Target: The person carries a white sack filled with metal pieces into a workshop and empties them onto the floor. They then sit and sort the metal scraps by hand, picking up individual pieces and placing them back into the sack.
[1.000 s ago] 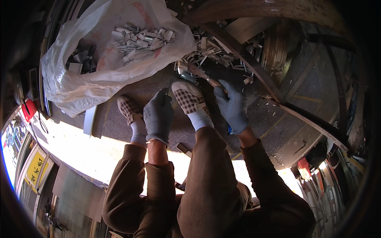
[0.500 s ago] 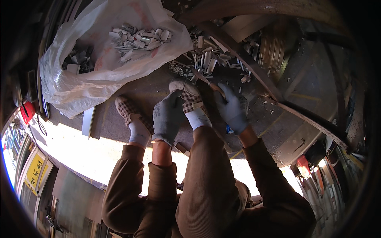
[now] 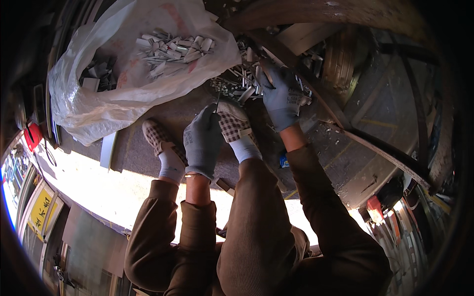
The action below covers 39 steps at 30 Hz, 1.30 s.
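Note:
My left hand [image 3: 202, 140], in a grey work glove, is closed beside my checked shoe [image 3: 232, 121]. A thin dark strip [image 3: 218, 101] sticks up from its fingers. Out over the pile of metal offcuts [image 3: 247, 92] reaches my right hand [image 3: 284, 98], gloved alike and with bent fingers. It grips a brown, wooden-looking handle [image 3: 265, 73]; the far end of this tool is lost among the dark scraps. Small pale bits [image 3: 224, 88] lie by the pile's near edge.
A large white plastic bag [image 3: 94, 118] lies open at the left, holding metal offcuts [image 3: 173, 52]. Rusty beams [image 3: 380, 148] cross the right side. A small blue object [image 3: 283, 160] lies below my right wrist. A pale metal strip [image 3: 108, 149] pokes out under the bag.
My right hand has moved up and away over the offcut pile, carrying the brown-handled tool. My left hand has shifted slightly left, still holding the thin strip.

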Each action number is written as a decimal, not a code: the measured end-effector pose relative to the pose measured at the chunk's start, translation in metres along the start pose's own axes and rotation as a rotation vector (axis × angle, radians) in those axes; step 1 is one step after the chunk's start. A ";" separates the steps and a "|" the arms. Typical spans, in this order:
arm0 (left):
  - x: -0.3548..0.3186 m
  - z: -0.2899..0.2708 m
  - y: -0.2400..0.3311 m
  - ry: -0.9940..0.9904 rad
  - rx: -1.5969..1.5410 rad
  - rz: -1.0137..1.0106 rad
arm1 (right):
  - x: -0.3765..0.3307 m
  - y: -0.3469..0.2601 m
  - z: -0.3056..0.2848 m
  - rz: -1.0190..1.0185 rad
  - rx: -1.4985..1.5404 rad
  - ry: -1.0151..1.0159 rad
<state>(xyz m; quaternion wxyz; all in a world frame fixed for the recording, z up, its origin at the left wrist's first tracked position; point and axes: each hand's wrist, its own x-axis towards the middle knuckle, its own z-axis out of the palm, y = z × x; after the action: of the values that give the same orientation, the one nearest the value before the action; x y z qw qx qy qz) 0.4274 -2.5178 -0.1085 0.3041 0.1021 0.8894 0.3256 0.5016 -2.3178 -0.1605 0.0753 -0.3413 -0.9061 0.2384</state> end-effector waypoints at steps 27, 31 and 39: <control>0.000 0.010 -0.003 -0.061 0.124 0.091 | -0.107 0.102 0.011 1.016 1.403 -0.270; -0.008 0.015 0.002 -0.119 0.116 0.125 | -0.102 0.108 0.026 1.026 1.499 -0.267; -0.012 0.006 0.013 -0.100 0.076 0.107 | -0.100 0.115 0.037 0.991 1.448 -0.336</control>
<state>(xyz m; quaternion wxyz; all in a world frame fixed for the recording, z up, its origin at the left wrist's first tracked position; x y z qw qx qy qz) 0.4399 -2.5094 -0.0978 0.3262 0.1774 0.8781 0.3017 0.6328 -2.3221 -0.2457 0.0268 -0.5230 -0.2810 0.8043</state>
